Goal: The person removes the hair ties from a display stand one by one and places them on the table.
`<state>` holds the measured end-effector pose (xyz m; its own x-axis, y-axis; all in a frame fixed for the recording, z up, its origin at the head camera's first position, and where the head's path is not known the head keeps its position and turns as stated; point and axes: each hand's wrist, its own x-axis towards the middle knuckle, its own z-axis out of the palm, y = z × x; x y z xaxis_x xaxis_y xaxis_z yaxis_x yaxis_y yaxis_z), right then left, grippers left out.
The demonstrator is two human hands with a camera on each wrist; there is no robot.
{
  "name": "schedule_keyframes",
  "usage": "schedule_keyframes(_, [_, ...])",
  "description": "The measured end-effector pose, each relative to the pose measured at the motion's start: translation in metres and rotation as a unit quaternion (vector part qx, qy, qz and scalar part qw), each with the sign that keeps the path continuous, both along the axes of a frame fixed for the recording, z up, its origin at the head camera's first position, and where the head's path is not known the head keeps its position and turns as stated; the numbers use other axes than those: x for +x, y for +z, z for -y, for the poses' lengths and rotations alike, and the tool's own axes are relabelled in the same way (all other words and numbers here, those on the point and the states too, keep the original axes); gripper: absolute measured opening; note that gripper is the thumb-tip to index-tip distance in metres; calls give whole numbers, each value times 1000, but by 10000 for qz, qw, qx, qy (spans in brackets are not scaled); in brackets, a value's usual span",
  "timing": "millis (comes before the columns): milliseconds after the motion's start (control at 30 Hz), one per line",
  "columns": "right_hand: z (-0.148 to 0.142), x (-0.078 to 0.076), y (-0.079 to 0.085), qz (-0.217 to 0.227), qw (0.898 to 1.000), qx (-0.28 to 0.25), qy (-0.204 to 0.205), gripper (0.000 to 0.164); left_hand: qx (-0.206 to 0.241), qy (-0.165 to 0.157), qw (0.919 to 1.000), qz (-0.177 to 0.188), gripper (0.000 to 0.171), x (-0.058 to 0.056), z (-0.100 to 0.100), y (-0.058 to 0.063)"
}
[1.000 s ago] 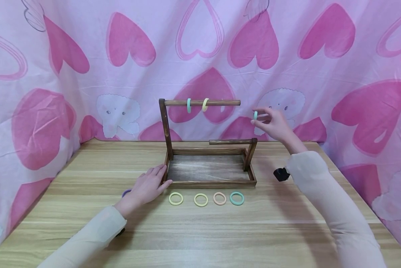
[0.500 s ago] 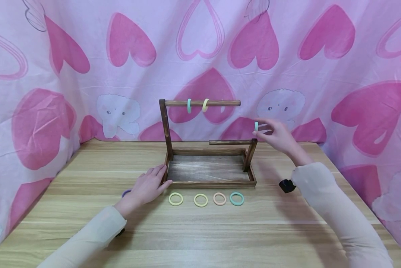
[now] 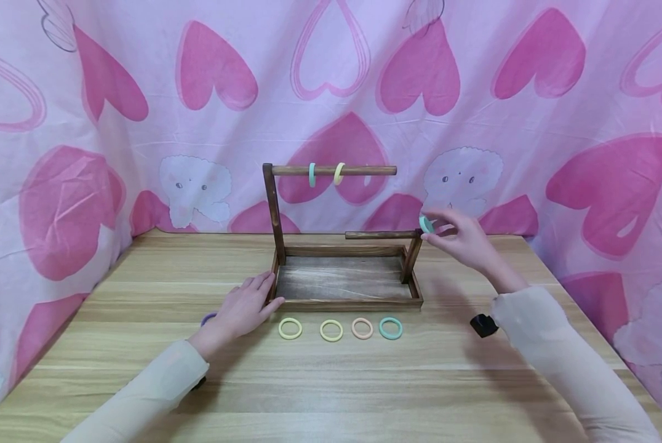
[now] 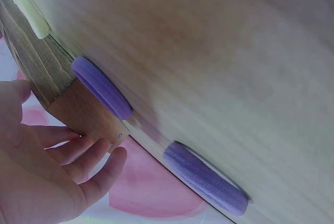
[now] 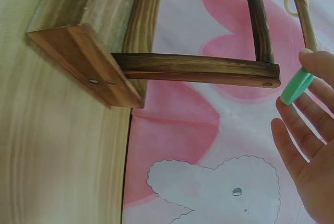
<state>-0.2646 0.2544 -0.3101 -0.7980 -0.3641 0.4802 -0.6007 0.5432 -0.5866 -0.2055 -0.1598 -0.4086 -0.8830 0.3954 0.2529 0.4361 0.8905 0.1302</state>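
Observation:
My right hand [image 3: 465, 242] pinches a mint green hair tie [image 5: 296, 86] between thumb and fingertips, beside the top of the short post [image 3: 413, 257] of a dark wooden rack [image 3: 347, 304]. My left hand [image 3: 245, 309] rests with extended fingers against the rack's left end. On the long upper bar [image 3: 370, 170] hang a mint hair tie [image 3: 312, 175] and a yellow hair tie [image 3: 339, 173]. The short lower bar [image 3: 378, 235] carries nothing.
In front of the rack lie two yellow hair ties [image 3: 290, 328], a peach hair tie [image 3: 362, 328] and a green hair tie [image 3: 390, 328]. Two purple hair ties [image 4: 206, 178] lie near my left hand. A pink heart-patterned curtain [image 3: 331, 74] stands behind the table [image 3: 331, 394].
My right hand has come down from near the upper bar's height to the short post's top, carrying the mint hair tie, which has turned to a tilt. The left hand stays put.

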Motion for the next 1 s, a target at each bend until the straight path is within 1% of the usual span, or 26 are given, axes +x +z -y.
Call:
schedule_keyframes(167, [8, 20, 9, -92, 9999, 48, 73, 42, 22, -16, 10000, -12, 60, 1, 0, 1])
schedule_keyframes(233, [11, 28, 12, -132, 9998, 88, 80, 41, 72, -50, 9999, -70, 60, 1, 0, 0])
schedule_keyframes(300, [12, 32, 13, -128, 9998, 112, 52, 41, 72, -79, 9998, -161, 60, 2, 0, 0])
schedule_keyframes(433, [12, 37, 11, -135, 9997, 178, -14, 41, 87, -106, 9997, -209, 61, 2, 1, 0])
schedule_keyframes(567, [11, 41, 7, -151, 9997, 186, -28, 39, 89, -44, 9999, -44, 61, 1, 0, 0])
schedule_keyframes(733, [11, 46, 1, -168, 9997, 181, -14, 38, 7, 13, 10000, 73, 61, 0, 1, 1])
schedule_keyframes(1000, [9, 52, -12, -45, 9998, 206, -54, 38, 25, -3, 10000, 64, 61, 1, 1, 1])
